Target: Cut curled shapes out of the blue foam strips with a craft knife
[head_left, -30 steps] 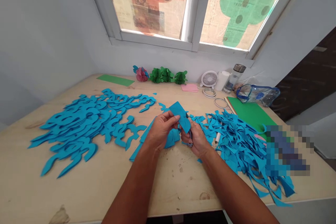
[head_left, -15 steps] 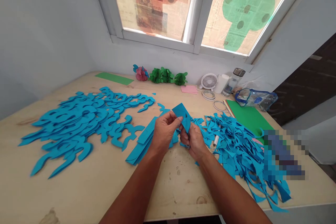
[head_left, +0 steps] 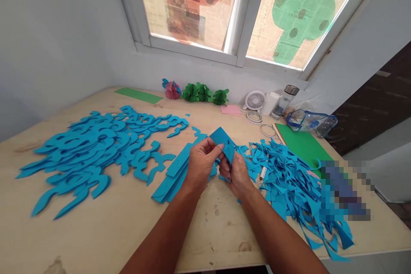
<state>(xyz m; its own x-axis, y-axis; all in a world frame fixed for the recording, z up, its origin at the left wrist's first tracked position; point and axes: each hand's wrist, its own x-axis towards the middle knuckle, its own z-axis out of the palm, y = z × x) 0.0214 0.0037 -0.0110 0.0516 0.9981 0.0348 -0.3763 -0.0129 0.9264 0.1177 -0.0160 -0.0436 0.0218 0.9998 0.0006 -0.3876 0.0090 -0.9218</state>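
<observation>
Between thumb and fingers, my left hand (head_left: 203, 160) pinches a folded piece of blue paper (head_left: 221, 136) above the middle of the table. My right hand (head_left: 239, 173) is closed round small dark scissors (head_left: 229, 179), mostly hidden by the fingers, with a dark blade bit showing against the paper. Left of my hands lies a stack of folded blue strips (head_left: 175, 175). Farther left spreads a big pile of wavy blue cut-outs (head_left: 93, 137). To the right sits a heap of blue scraps (head_left: 285, 175), with a white marker (head_left: 263, 173) lying at its near side.
Along the wall stand green paper honeycomb shapes (head_left: 203, 92), a pink one (head_left: 172, 90), a small fan (head_left: 255, 101) and a water bottle (head_left: 285, 102). Tape rolls (head_left: 254, 117), a clear pouch (head_left: 311, 122) and green sheets (head_left: 300, 145) lie at the right. One right-hand patch is pixelated.
The blue paper has tilted slightly in my hands. My view has shifted a little; the piles on the table look the same.
</observation>
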